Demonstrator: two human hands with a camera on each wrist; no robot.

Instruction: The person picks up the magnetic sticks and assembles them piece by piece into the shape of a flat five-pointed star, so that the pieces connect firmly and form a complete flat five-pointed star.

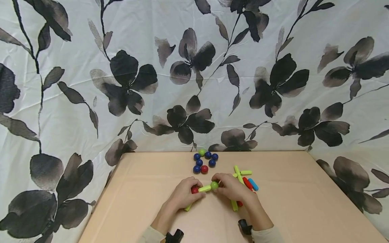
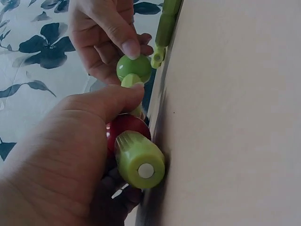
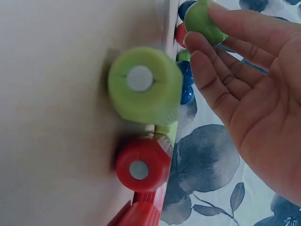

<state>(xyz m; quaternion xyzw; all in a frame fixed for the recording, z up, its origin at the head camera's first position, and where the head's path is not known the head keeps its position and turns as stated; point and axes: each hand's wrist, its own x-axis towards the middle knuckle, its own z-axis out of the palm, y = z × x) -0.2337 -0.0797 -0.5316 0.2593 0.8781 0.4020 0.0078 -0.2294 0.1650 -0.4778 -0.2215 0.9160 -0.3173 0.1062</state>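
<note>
My left hand (image 1: pixel 182 195) grips a red ball (image 1: pixel 194 190), its thumb lying along a light green toy stick (image 1: pixel 205 188) joined to the ball. Another light green stick (image 2: pixel 138 160), with a pale disc in its end, sticks out of the red ball towards the left wrist camera. At the first stick's far end sits a green ball (image 1: pixel 214 185), touching the stick. My right hand (image 1: pixel 234 189) pinches this green ball between thumb and fingertips, as the right wrist view also shows. The right hand partly hides sticks lying beneath it.
Several blue balls (image 1: pixel 199 162), a red ball (image 1: pixel 204 169) and a green ball (image 1: pixel 202 152) lie at the table's back edge. Beside the right hand are light green sticks (image 1: pixel 246 172), red sticks (image 1: pixel 247 183) and a blue stick (image 1: pixel 253 184). A flowered cloth (image 1: pixel 231 101) hangs behind the table (image 1: pixel 304 202).
</note>
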